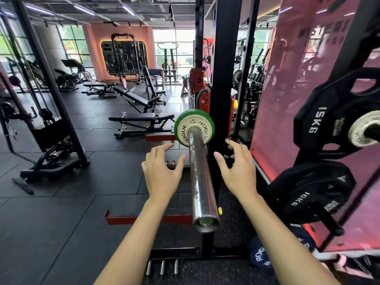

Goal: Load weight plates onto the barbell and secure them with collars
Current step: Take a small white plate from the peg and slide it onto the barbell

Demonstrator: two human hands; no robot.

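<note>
Neither grip holds anything: the left hand (162,173) and the right hand (239,171) hover with fingers spread and relaxed on either side of the barbell sleeve (200,177), apart from it and just near of the green plate (194,128). That plate sits far along the sleeve, close against the rack upright (221,89), with the chrome end of the bar pointing toward the near edge of the scene. As I judge it, the step in hand is seating this plate, and doing it well means pressing both palms flat on its face, one each side of the sleeve, and pushing evenly so it slides square and snug against the bar's shoulder without tilting. A gap left there would let the plate shift once a collar goes on. Counting what shows: one plate on this end of the bar; on the right, storage pegs carry one black plate marked 15KG (329,120), one black plate marked 10KG (308,192), and one small pale plate (365,128) partly cut off at the edge. A blue plate (260,255) lies on the floor near the rack's foot. No collar is visible anywhere, so one must be fetched before securing.
</note>
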